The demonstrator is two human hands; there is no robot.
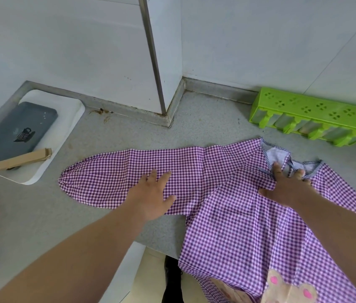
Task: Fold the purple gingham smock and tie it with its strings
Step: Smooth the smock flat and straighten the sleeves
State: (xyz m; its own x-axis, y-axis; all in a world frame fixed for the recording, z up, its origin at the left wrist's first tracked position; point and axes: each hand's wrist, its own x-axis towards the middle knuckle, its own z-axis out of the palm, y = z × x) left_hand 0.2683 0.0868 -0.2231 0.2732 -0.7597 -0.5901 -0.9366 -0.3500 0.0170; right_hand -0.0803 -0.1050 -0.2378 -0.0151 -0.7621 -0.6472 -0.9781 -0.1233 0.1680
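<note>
The purple gingham smock (234, 206) lies spread on the grey counter (41, 215), hem hanging off its edge — still the flattening step. Left hand (153, 193) presses the sleeve (111, 178) with fingers straight; right hand (286, 186) pins the neckline (282, 156), fingers spread. Next, likely — fold the sleeve inward.

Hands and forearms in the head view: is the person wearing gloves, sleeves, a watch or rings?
Neither. The left hand and right hand are bare, with no gloves. Both forearms are uncovered all the way to the frame edge, so no sleeves show. No watch, bracelet or ring is visible on either side.
</note>
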